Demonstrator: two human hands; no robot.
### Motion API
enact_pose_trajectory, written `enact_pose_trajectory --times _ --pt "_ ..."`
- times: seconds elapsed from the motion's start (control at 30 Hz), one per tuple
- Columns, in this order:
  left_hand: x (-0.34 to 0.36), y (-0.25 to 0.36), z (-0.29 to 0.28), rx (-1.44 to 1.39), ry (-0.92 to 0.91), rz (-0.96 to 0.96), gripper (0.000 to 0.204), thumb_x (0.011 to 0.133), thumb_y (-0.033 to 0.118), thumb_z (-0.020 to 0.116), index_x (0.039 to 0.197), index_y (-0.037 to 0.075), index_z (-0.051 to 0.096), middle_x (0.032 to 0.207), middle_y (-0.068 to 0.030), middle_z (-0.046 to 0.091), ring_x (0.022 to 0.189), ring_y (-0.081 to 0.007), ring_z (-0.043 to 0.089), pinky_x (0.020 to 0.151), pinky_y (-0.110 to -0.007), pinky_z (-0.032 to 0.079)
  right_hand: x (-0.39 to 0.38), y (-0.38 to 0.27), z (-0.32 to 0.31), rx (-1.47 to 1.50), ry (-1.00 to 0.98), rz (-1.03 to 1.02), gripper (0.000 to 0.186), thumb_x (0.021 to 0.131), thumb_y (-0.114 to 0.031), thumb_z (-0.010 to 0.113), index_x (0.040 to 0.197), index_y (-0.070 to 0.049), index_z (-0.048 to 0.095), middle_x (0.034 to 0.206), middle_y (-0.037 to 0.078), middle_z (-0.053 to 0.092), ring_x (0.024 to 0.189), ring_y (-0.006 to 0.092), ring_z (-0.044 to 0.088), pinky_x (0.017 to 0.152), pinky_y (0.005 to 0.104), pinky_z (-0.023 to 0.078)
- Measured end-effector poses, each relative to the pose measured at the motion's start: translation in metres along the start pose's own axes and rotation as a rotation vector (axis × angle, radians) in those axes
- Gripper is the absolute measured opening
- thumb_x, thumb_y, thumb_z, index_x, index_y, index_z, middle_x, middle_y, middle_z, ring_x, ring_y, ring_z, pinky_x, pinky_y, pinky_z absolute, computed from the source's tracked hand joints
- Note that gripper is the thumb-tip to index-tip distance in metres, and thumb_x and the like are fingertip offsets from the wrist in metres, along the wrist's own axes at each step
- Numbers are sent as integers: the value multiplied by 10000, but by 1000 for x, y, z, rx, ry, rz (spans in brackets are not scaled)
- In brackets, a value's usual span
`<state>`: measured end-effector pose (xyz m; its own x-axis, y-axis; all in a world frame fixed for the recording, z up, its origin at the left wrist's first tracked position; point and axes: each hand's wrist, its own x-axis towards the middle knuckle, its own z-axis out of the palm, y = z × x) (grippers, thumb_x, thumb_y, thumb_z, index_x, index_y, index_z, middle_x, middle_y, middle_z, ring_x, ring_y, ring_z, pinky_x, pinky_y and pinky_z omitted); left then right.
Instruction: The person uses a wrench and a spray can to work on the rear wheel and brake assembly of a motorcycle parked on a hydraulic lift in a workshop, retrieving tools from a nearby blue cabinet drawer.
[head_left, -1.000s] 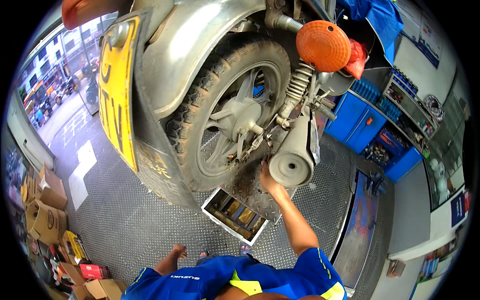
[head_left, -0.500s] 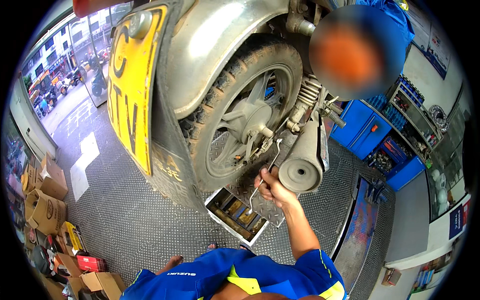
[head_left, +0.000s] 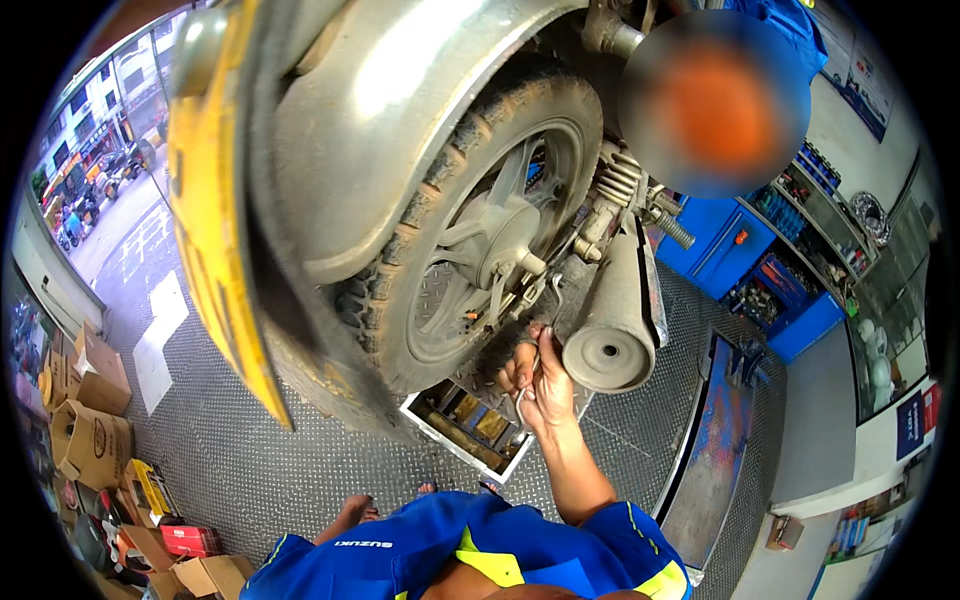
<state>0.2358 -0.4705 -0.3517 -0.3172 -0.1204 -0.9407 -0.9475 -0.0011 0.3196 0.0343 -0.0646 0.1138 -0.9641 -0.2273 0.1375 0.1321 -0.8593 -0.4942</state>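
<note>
Right hand: reaching up from the lower edge, fingers closing around a slim metal wrench. The wrench is standing at a slant, its upper end rising out of the grip and its lower end showing under the fist. It is occupying the narrow gap between the rear wheel and the grey muffler. The upper end is sitting near the axle hardware; contact cannot be told.

Clearance: the muffler's round end is bordering the hand closely on the right; the tyre is limiting room on the left. Below the fist, a white-rimmed floor opening is lying near, its far side running in under the wheel.

Left hand: resting low, near the blue shirt, well apart from the wheel; the state of its fingers cannot be told.

Surroundings: the yellow plate and dark mudflap are hanging left of the tyre, walling off that side. Treaded metal floor is stretching left to the cardboard boxes. On the right, a long metal panel is edging the floor, and a blue cabinet is standing behind the muffler.
</note>
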Motion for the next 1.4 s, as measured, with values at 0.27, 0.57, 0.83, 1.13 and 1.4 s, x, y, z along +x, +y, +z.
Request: enact_pose_trajectory --times 0.27,0.57,0.83,1.13,1.4 --pt "42 10 11 -223 -166 -125 169 929 188 380 778 114 365 597 -59 356 525 -208 398 462 -374 321 14 17 -41 -467 85 -73 98 1074 -190 471 1138 -118 454 520 28 436 420 164 396 476 311 364" --pt "38 68 4 -72 -37 49 189 938 157 451 965 -7 541 726 -159 599 565 -328 631 456 -443 486 71 -19 -179 -2265 505 -931 235 982 -149 550 1154 10 560 952 241 620 862 381 632 792 473 489" --pt "17 105 6 -17 147 187 243 883 59 501 1080 -74 553 830 -227 664 574 -304 673 457 -415 515 12 16 -89 -1818 375 -473 262 980 -135 537 1193 17 518 1049 264 593 993 409 595 901 480 454" --pt "41 10 3 -137 -118 -134 182 937 184 521 955 25 607 921 -215 705 644 -306 702 514 -400 557 48 20 -161 -2021 429 -698 239 1007 -96 483 1195 49 507 985 258 609 881 401 615 799 461 477" --pt "17 -1 -10 2 38 40 241 891 191 597 974 -34 620 903 -187 712 626 -274 698 534 -416 561 77 -24 -167 -2179 515 -912 269 1016 -146 529 1246 -12 566 1017 223 651 927 375 619 879 429 476"
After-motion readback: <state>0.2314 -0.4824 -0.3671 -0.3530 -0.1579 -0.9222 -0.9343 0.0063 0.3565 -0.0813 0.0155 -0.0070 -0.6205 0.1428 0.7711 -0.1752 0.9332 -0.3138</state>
